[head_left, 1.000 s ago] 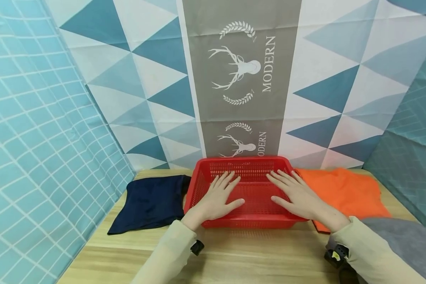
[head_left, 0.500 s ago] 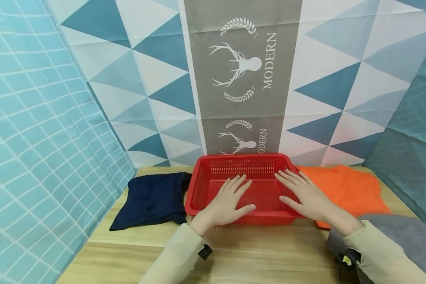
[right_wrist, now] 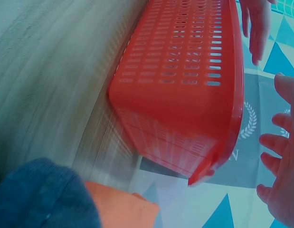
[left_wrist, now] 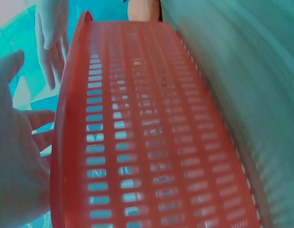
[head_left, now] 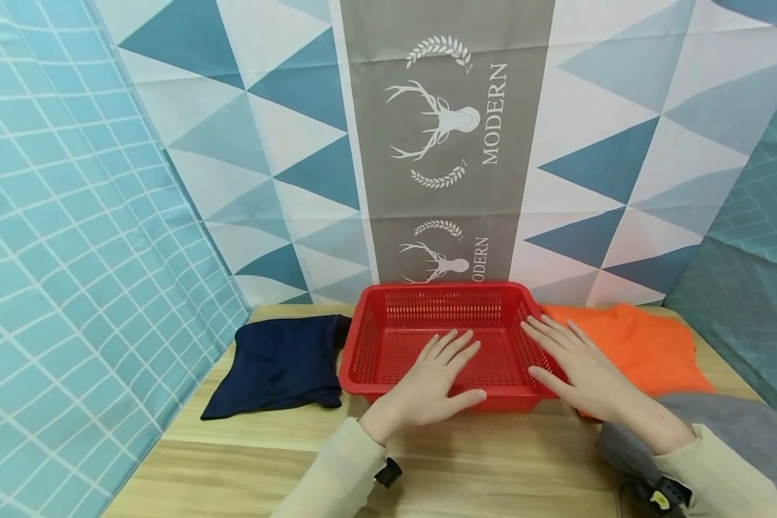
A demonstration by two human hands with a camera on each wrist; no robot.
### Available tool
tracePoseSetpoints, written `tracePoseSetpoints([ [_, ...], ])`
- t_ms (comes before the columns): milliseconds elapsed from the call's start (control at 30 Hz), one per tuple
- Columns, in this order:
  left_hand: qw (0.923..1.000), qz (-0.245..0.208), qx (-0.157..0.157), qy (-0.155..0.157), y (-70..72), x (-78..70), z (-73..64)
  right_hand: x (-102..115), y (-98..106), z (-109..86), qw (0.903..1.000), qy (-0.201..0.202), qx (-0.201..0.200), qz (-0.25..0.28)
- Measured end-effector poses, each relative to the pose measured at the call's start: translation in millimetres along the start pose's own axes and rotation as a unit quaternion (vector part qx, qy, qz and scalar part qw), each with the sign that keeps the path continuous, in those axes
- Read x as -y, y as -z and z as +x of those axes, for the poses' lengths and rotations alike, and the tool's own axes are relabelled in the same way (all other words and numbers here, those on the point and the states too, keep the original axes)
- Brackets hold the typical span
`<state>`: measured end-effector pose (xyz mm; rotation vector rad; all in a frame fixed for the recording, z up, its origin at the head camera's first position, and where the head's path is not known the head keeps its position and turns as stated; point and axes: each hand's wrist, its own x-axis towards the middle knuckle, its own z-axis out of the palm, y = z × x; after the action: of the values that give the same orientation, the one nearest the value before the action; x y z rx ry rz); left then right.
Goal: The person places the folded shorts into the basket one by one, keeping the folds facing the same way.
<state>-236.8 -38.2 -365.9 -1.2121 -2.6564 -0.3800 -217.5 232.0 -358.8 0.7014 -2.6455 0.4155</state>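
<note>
A red plastic basket (head_left: 388,295) with slotted walls stands on the table against the back wall, and nothing shows inside it. My left hand (head_left: 430,385) hovers over the basket's front rim, palm down, fingers spread and straight. To the right, my right hand (head_left: 576,367) is held over the basket's front right corner with its fingers also extended. Neither hand holds anything. In the left wrist view the basket's slotted side (left_wrist: 147,123) fills the middle, with the left hand (left_wrist: 18,156) beside its rim. The right wrist view has the right hand (right_wrist: 282,166) apart from the rim.
Dark navy folded cloth (head_left: 281,363) lies left of the basket on the wooden table (head_left: 233,460). Orange cloth (head_left: 628,345) lies to the right. A grey rounded thing (head_left: 732,424) sits at the front right, partly behind the right forearm. Patterned sheets cover the walls.
Both hands have drifted to the right and slightly toward me, still spread above the basket. The basket and the cloths stay in place.
</note>
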Motion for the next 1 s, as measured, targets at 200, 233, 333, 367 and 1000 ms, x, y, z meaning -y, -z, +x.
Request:
tracePoseSetpoints([
  [200,0.9997,0.014,-0.003,-0.019,-11.1,-11.9,0.3,-3.1,2.9,-13.2,1.0,-0.007,-0.007,0.001],
  [233,0.9996,0.016,-0.001,-0.022,-12.7,-14.2,0.3,-3.6,3.5,-15.4,0.9999,-0.007,-0.008,0.002],
  [333,0.9992,0.023,0.006,-0.031,-15.7,-21.4,0.6,-4.9,5.1,-21.9,0.9999,-0.006,-0.015,0.003],
  [367,0.9991,0.026,0.01,-0.032,-16.0,-23.8,0.7,-5.5,5.5,-24.0,0.9998,-0.007,-0.016,0.005],
  [1000,0.9895,0.034,0.013,-0.14,-33.4,-54.1,-2.3,-19.7,18.3,-57.5,0.9986,-0.047,-0.013,0.023],
])
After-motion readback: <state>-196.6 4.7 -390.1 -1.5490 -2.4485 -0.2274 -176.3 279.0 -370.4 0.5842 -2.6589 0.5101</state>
